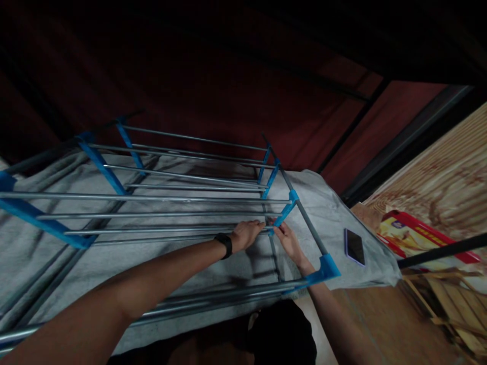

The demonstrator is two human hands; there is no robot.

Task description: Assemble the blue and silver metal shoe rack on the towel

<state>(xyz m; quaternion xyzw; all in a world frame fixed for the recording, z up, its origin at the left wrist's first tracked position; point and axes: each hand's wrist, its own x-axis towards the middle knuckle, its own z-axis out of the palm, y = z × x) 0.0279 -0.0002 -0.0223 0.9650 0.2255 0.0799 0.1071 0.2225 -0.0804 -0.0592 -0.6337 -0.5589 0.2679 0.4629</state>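
Note:
A rack frame of grey metal tubes [182, 201] and blue plastic connectors [102, 165] lies on its side across a grey cloth. My left hand [246, 235], with a black band at the wrist, is closed round the right end of a low tube. Close beside it, my right hand [289, 242] pinches the lower end of a blue connector [283, 215] where that tube meets it. The fingertips of both hands nearly touch, and the joint itself is partly hidden by them. My right forearm passes beneath the blue corner connector [325, 268].
A phone [354, 247] lies on the grey cloth [319, 223] to the right. Beyond the bed's edge are a red and yellow box [418, 235] and a wooden slatted piece [452, 304]. A dark red curtain [213, 101] hangs behind, with a black bar [353, 124] near it.

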